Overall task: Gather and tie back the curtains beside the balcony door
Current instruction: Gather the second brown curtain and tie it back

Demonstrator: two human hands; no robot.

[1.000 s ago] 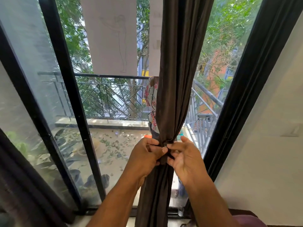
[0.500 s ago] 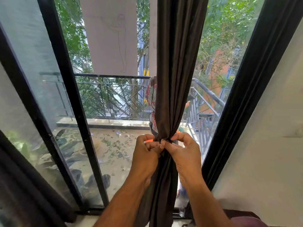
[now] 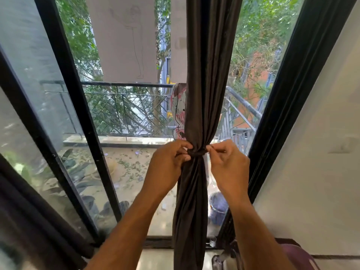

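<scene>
Head camera, looking forward and down at a glass balcony door: a dark brown curtain [image 3: 206, 75] hung down the middle of the view, gathered into one thick bundle and cinched at a narrow waist by a dark tie band [image 3: 197, 152] wrapped around it. Below the band the fabric fell in loose folds to the floor.

Two bare forearms reached up from the bottom edge. The left hand [image 3: 167, 166] was at the left side of the cinched point, fingers curled, thumb and forefinger pinching the band where it met the fabric. The right hand [image 3: 228, 164] was at the right side of the same point, its thumb and forefinger pinched together on the band's end, the other fingers curled loosely beneath. The hands were apart, with the gathered curtain between them.

The black door frame [image 3: 78, 121] ran diagonally to the left of the curtain, and another black upright [image 3: 288, 106] stood to its right, next to a pale wall [image 3: 315, 172]. Through the glass were a metal balcony railing [image 3: 124, 106], a leaf-strewn balcony floor [image 3: 132, 168], a pale pillar [image 3: 124, 39] and green trees.
</scene>
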